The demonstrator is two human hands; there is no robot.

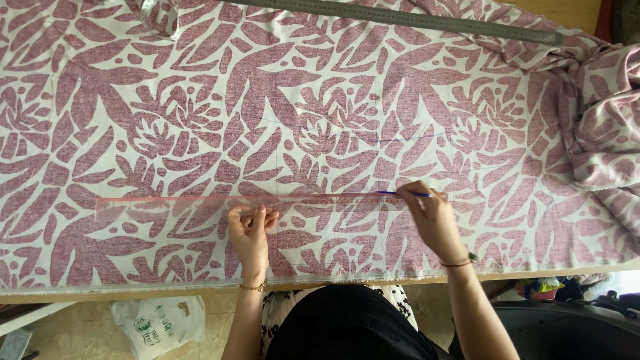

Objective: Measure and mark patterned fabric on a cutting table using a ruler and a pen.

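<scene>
Across the table [333, 289] lies one large sheet of white fabric [320, 113] printed with plum-coloured leaf and flower shapes, its far right end bunched into folds. Two rulers are in view: one long grey metal ruler [400, 18] resting slantwise on the cloth near the far edge, and one clear ruler [200, 203] with a pinkish edge lying flat along the cloth close to the person. One blue pen [405, 194] is in play. Two hands work here, both the person's own. The left hand [250, 233] is spread nearly flat, fingers loosely extended, pressing its fingertips [257, 213] down on the clear ruler near its middle; a thin gold bracelet [253, 287] sits at that wrist. The right hand [432, 220] is curled closed around the blue pen, holding it almost level with the tip pointing left and meeting the cloth just at the ruler's far edge, near the ruler's right end; a thin band [460, 263] circles that wrist. A faint blue line [407, 138] already runs across the cloth farther up. Below the table edge, one white plastic bag [159, 320] with green print lies on the tiled floor [87, 337]; what it holds cannot be seen.
</scene>
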